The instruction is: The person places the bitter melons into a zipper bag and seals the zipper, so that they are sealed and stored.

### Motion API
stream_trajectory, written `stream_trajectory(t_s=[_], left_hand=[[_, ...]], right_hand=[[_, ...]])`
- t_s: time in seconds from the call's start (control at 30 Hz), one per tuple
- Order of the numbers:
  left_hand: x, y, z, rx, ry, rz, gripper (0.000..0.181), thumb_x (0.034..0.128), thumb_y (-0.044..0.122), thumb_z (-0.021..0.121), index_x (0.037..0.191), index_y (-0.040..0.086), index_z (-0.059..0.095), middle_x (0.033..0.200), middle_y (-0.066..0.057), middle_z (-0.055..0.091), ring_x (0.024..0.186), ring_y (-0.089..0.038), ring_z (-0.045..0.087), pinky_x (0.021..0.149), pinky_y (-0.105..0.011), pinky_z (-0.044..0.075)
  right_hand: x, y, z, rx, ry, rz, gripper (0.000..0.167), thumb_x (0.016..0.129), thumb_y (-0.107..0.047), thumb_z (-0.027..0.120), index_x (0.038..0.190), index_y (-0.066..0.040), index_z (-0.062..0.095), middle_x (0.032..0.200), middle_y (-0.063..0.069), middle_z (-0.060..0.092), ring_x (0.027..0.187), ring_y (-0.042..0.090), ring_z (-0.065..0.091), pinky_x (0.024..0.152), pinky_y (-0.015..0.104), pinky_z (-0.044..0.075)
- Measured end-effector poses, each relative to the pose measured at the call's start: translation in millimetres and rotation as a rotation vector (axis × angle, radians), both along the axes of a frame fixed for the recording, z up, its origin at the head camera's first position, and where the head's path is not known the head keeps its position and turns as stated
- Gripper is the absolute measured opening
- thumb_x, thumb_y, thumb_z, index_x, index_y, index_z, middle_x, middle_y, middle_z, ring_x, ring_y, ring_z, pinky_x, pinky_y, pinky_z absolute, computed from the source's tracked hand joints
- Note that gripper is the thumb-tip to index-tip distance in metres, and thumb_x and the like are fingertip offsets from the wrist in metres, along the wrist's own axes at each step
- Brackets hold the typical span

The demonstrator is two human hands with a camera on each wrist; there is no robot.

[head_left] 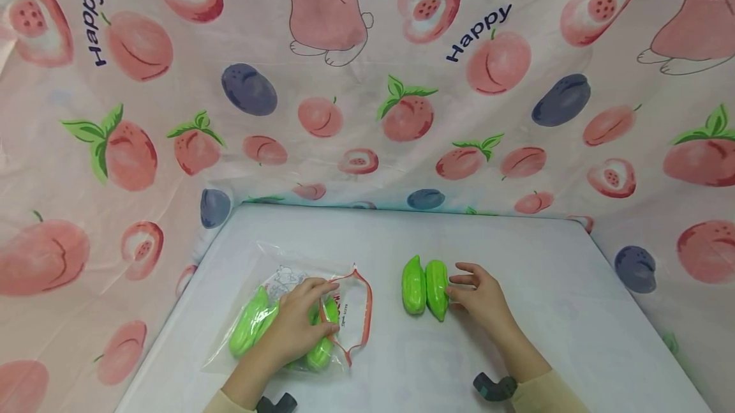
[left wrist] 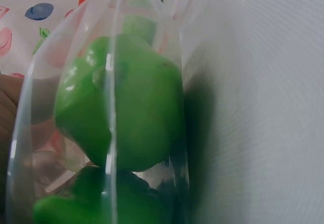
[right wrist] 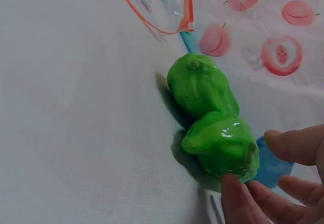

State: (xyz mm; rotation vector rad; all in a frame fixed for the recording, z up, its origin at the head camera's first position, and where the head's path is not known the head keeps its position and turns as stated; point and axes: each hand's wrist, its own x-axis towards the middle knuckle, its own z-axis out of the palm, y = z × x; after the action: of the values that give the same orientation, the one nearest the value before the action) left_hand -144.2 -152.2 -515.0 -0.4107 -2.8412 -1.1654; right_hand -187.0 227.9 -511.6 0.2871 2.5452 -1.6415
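Observation:
Two long, ridged green toy vegetables, a left one (head_left: 413, 286) and a right one (head_left: 436, 288), lie side by side on the white table. My right hand (head_left: 479, 292) is at the right one, fingers spread; in the right wrist view a fingertip (right wrist: 235, 191) meets or nearly meets its lower end. A clear zip bag (head_left: 275, 256) with an orange-red rim lies to the left, holding several similar green vegetables (head_left: 249, 323). My left hand (head_left: 301, 317) lies over it, holding the near lip of its gaping mouth. In the left wrist view, bag film covers a green vegetable (left wrist: 126, 102).
The white table (head_left: 517, 240) ends against a peach-patterned cloth (head_left: 367, 119) at the back and sides. Dark camera mounts sit by the left wrist (head_left: 277, 403) and right wrist (head_left: 495, 387).

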Motion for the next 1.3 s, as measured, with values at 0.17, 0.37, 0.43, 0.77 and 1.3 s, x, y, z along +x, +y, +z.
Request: stream_trajectory(t_s=[0.17,0.37,0.43,0.77,1.3], left_hand=[[-0.3,0.8,-0.2,0.002,-0.004,0.001,0.079,0.0763,0.022,0.099,0.148,0.027,0.065,0.146,0.010,0.061,0.140,-0.021,0.058,0.119,-0.056,0.036],[-0.4,1.1,-0.1,0.003,-0.004,-0.003,0.078,0.0764,0.022,0.098,0.147,0.026,0.066,0.146,0.010,0.061,0.140,-0.021,0.058,0.118,-0.056,0.037],[-0.2,1.2,-0.4,0.002,-0.004,0.000,0.078,0.0763,0.022,0.098,0.147,0.026,0.066,0.146,0.010,0.061,0.140,-0.021,0.058,0.118,-0.056,0.037],[0.0,1.3,0.5,-0.004,-0.001,0.002,0.078,0.0765,0.022,0.098,0.148,0.026,0.065,0.146,0.009,0.061,0.139,-0.022,0.059,0.118,-0.056,0.038],[-0.1,0.4,-0.2,-0.008,0.004,0.000,0.078,0.0763,0.023,0.098,0.148,0.026,0.066,0.146,0.010,0.061,0.138,-0.021,0.059,0.118,-0.054,0.038]], right_hand=[[-2.1,1.1,-3.5,-0.011,-0.007,0.000,0.067,0.096,-0.010,0.078,0.156,-0.004,0.048,0.139,0.027,0.066,0.105,0.023,0.076,0.082,0.040,0.068],[-5.7,2.0,-7.7,-0.018,-0.024,0.001,0.068,0.096,-0.012,0.079,0.156,-0.004,0.048,0.140,0.029,0.065,0.110,0.028,0.076,0.083,0.041,0.068],[-7.5,2.6,-10.0,0.000,-0.032,0.003,0.069,0.095,-0.013,0.080,0.156,-0.004,0.048,0.140,0.028,0.065,0.113,0.030,0.075,0.084,0.040,0.068],[-10.1,1.5,-12.5,0.067,-0.054,0.028,0.076,0.089,-0.013,0.086,0.155,-0.008,0.049,0.141,0.026,0.066,0.115,0.031,0.074,0.087,0.035,0.067],[-8.0,1.1,-13.5,0.028,-0.038,0.079,0.075,0.089,-0.008,0.084,0.156,-0.006,0.050,0.141,0.028,0.064,0.112,0.029,0.075,0.087,0.035,0.066]])
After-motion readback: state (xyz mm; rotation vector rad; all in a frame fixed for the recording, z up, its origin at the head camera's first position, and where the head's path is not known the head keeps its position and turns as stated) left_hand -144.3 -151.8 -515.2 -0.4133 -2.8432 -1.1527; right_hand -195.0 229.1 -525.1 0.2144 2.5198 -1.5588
